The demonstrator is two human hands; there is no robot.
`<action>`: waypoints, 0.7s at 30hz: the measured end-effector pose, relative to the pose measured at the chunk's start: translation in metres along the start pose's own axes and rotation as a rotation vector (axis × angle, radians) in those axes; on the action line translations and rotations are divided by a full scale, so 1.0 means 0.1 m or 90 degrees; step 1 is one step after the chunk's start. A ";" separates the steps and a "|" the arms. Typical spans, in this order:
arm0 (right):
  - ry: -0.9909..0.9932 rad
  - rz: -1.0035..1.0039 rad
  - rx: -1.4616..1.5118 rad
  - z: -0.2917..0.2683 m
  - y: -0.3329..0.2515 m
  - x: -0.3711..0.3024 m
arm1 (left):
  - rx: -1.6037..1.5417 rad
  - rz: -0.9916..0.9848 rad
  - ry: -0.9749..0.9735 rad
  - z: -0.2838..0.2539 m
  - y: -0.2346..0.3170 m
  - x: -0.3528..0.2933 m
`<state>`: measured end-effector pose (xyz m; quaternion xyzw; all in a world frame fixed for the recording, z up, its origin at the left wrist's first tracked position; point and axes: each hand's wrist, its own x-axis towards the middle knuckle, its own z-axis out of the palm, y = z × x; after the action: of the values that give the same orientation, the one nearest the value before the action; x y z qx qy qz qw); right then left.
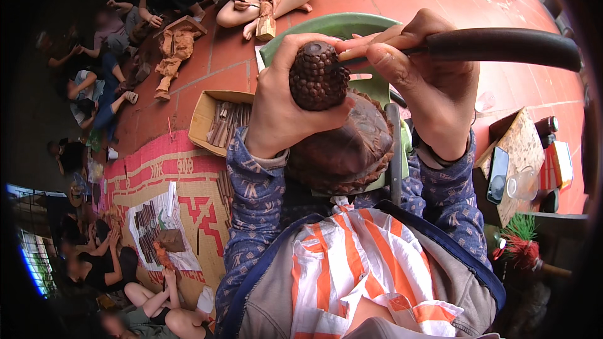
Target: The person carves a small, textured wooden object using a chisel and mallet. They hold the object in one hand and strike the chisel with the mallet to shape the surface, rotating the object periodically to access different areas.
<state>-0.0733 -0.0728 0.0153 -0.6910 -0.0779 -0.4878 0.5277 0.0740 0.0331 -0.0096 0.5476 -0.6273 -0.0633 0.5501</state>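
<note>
A dark brown carved wooden figure rests upright in front of my lap. Its knobbly, curl-covered top [317, 75] rises above a wider, smooth brown body [339, 154] with a carved rim. My left hand [282, 97] wraps around the top, thumb on the near side. Pinched in my right hand [433, 81] is a carving tool with a long dark handle [502, 49] pointing right. Its thin shaft runs left to the edge of the curls, where my fingertips meet. Fingers and wood hide the tool's tip.
Behind the figure lies a green basin [342, 23]. Left of it, a cardboard box [202, 116] holds several chisels. More tools lie on a patterned mat [144, 172]. At right, a board [518, 144] carries a phone [498, 174] and clear cup [522, 182]. Other people sit carving nearby.
</note>
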 end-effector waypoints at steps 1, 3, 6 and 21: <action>-0.032 0.018 0.018 -0.04 -0.02 0.06 | 0.007 -0.011 -0.012 -0.02 0.02 -0.01; -0.088 0.061 0.045 -0.10 -0.03 0.17 | 0.003 -0.034 -0.025 -0.03 0.01 -0.02; -0.148 0.146 0.027 -0.22 -0.05 0.28 | -0.038 -0.061 -0.016 -0.01 -0.03 -0.03; 0.136 -0.071 0.030 -0.12 0.15 -0.45 | -0.113 -0.087 0.002 0.02 -0.05 -0.05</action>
<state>-0.0939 -0.0702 -0.0287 -0.6173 -0.0709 -0.5852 0.5210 0.0749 0.0335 -0.0170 0.5383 -0.5796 -0.1549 0.5918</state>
